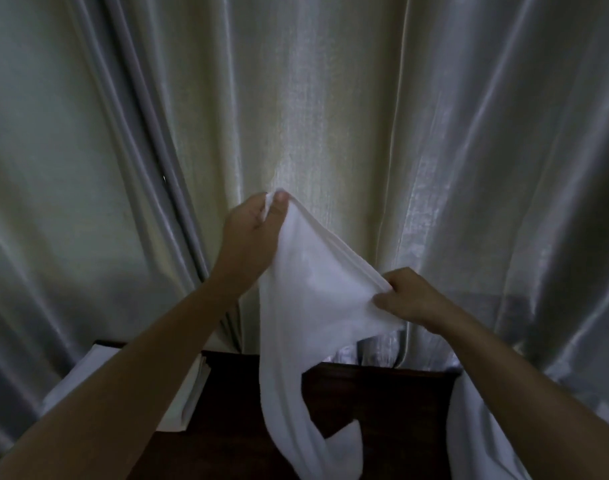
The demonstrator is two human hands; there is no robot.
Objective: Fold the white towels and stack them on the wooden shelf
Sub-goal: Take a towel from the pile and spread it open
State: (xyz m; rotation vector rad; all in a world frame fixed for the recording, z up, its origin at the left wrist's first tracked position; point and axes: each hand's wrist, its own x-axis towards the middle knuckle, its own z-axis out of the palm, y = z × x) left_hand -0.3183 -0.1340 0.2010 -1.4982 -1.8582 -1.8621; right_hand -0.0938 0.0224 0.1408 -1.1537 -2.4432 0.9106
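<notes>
White terry cloth, soft and limp, hangs mid-air between a person's two bare hands, in front of a pleated curtain. The left hand (252, 223), raised higher and farther, pinches one corner of the white towel (310, 289) btwn thumb and curled fingers, a small tuft poking out above the grip. The right hand (412, 297), lower and to the right, clamps the other end of the top edge, thumb over the cloth and fingers curled behind it. The edge btwn them runs taut on a slant, with thin layered folds along it; the rest drops in a long, loose, tapering drape toward the near side, its tail curling over the dark wooden shelf (372, 403) below. The shelf top is smooth, dark brown, w/ a straight far edge against the curtain (330, 98), a pale, silvery fabric w/ a sheen, falling in deep vertical pleats. At near left, partly hidden by the left forearm, a folded white stack (192, 393) lies flat on the shelf, layered edges showing on its right side.
</notes>
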